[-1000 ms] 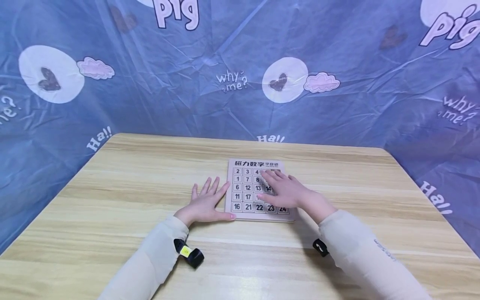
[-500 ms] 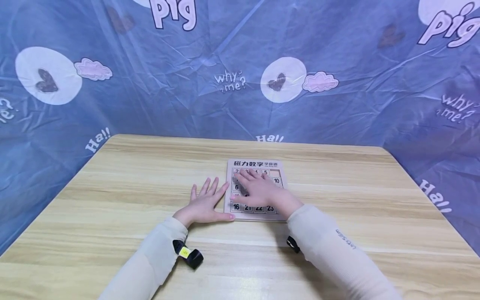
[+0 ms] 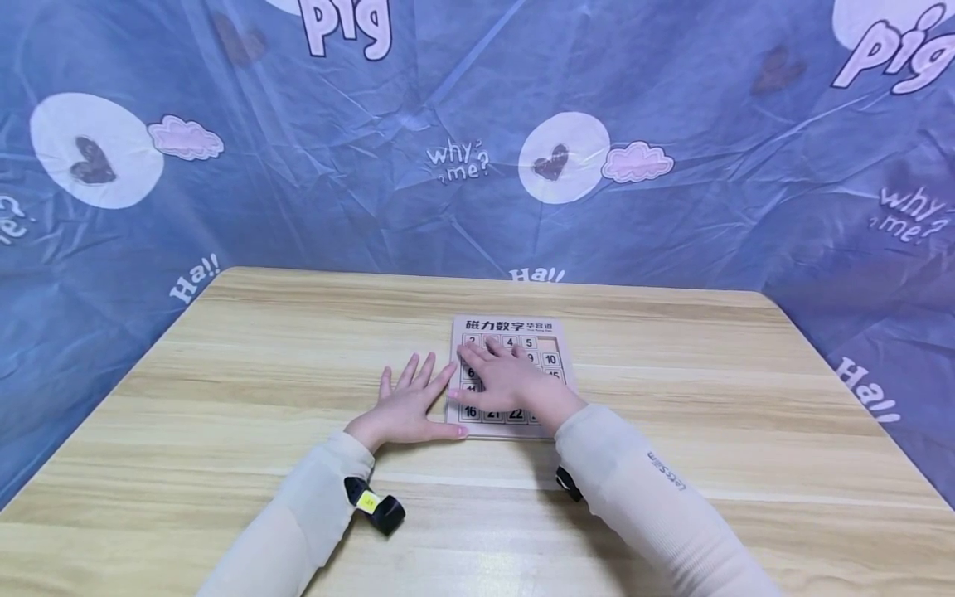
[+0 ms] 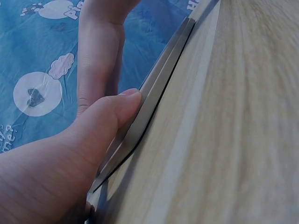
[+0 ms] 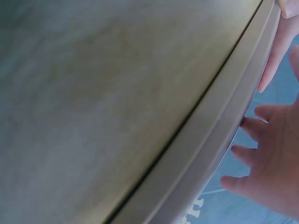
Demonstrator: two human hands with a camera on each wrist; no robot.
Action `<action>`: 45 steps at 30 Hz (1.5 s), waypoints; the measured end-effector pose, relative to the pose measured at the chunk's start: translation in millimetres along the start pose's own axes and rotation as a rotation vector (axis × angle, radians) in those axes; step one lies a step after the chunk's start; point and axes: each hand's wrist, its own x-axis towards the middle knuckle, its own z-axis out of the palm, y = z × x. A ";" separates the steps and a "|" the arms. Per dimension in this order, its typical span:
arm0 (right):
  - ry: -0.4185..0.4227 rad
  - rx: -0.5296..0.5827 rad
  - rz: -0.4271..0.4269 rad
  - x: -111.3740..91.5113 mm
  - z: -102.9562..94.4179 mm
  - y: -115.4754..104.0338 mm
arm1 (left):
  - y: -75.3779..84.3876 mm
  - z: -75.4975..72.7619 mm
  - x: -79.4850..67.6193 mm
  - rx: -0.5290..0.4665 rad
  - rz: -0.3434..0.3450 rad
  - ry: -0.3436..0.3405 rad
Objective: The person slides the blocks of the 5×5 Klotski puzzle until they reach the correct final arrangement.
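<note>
A number sliding puzzle (image 3: 510,430) with a pale frame lies flat on the table, its number tiles in rows under a printed heading. The top right corner slot (image 3: 548,343) holds no tile. My left hand (image 3: 409,410) rests spread on the table at the puzzle's left side. Its thumb lies on the lower left corner, seen at the edge in the left wrist view. My right hand (image 3: 507,385) is spread palm down over the left and middle tiles, hiding several numbers. In the right wrist view, one finger (image 5: 254,128) touches the board; the other fingers look raised.
A light wood-grain table (image 3: 224,398) surrounds the puzzle. Behind its far edge hangs a blue printed cloth (image 3: 358,207). A black strap with a yellow label (image 3: 369,501) sits on the left sleeve, and another black strap (image 3: 569,483) on the right.
My right hand has moved left across the puzzle, from its right side to its left columns, uncovering the vacant top right slot. My left hand has stayed in place.
</note>
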 end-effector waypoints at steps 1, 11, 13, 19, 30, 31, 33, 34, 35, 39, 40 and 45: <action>0.000 -0.002 0.001 -0.5 -0.1 0.2 | 0.2 0.1 0.1 0.000 0.002 0.003; 0.022 0.002 0.026 -8.7 -1.1 9.3 | 1.1 0.7 0.4 0.006 -0.009 0.009; 0.023 0.005 0.029 -10.4 -0.9 11.9 | 0.9 1.1 0.5 0.005 -0.008 0.012; 0.027 0.023 0.038 -14.4 -0.8 18.1 | 0.2 1.9 0.5 0.001 -0.008 0.015; 0.047 0.032 0.009 -18.7 -0.2 19.6 | 0.6 1.1 -0.3 0.001 -0.009 0.016; 0.051 0.037 0.001 -20.4 0.5 19.7 | 0.7 1.4 -0.3 0.004 -0.008 0.015; 0.061 0.048 -0.029 -25.5 1.8 19.3 | 0.3 2.6 0.5 0.010 -0.005 0.016; 0.067 0.050 -0.044 -29.0 2.7 18.8 | 0.4 2.9 0.6 0.010 -0.004 0.016; 0.071 0.051 -0.062 -33.3 3.6 18.0 | 0.3 3.0 0.7 0.008 -0.003 0.016; 0.084 0.023 -0.165 -52.9 6.8 11.5 | 0.5 2.6 0.6 -0.003 -0.009 0.014; 0.085 0.013 -0.191 -57.6 8.0 9.8 | 0.5 2.4 0.3 -0.006 -0.010 0.014; 0.079 -0.007 -0.293 -76.5 12.1 0.3 | 0.0 2.9 1.0 -0.006 -0.008 0.018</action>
